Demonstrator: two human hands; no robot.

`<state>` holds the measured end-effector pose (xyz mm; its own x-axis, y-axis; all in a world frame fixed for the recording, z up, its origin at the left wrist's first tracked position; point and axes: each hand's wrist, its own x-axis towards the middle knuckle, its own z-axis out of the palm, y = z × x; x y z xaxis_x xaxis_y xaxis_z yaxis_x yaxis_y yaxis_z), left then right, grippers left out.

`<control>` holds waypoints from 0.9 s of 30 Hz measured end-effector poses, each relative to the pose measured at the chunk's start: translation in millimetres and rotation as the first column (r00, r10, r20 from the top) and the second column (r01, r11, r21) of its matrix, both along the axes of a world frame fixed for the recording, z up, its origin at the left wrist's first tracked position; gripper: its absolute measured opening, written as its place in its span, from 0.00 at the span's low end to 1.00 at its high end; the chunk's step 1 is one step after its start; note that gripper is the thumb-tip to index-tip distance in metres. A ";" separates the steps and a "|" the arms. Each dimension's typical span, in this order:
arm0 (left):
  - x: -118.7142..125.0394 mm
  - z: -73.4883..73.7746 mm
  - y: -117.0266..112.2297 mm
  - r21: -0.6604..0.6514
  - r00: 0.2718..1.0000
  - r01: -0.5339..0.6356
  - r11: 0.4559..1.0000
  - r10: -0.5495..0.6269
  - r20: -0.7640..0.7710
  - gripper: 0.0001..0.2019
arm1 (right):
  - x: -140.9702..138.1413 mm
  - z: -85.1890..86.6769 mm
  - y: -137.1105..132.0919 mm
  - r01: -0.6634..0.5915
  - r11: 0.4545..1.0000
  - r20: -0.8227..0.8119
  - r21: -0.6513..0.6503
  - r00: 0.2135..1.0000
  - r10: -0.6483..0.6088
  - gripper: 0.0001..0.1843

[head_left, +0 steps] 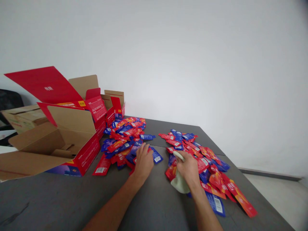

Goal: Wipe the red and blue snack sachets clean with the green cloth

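My right hand (187, 166) is closed around a pale green cloth (180, 183), which hangs below the fingers over the right-hand heap of red and blue sachets (204, 163). At the near right edge of the left-hand heap of sachets (125, 128), my left hand (143, 160) has its fingers bent down and drawn together on a sachet. A blue sachet with a white barcode label (157, 155) shows just right of those fingers. The fingertips themselves are partly hidden.
Open red cardboard boxes stand along the left side, the nearest box (84, 154) with its flaps spread. Behind them sits a brown carton (26, 117). The dark grey table (144, 205) meets a white wall (180, 64) at the back; its right edge drops to a pale floor.
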<state>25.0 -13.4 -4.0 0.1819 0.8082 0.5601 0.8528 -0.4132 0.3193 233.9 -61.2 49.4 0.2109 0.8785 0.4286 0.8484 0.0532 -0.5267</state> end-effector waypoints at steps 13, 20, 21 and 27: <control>89.8 -21.2 -21.0 -0.385 0.841 0.397 0.833 -0.162 0.517 0.24 | 6.1 3.4 -5.4 0.021 0.999 -0.029 0.032 0.999 -0.021 0.17; 36.0 3.0 -4.4 -0.378 0.412 0.727 0.574 0.077 0.908 0.08 | -10.3 1.4 5.2 -0.086 0.990 -0.059 0.109 0.994 0.093 0.16; 28.7 5.3 -3.6 -0.313 0.301 0.770 0.556 0.115 0.947 0.10 | -14.2 1.6 7.7 -0.112 0.987 -0.061 0.115 0.991 0.119 0.16; -0.2 7.6 -3.6 0.004 -0.119 0.923 0.386 0.276 0.954 0.25 | -38.8 -2.5 19.4 -0.177 0.964 -0.109 0.196 0.974 0.201 0.13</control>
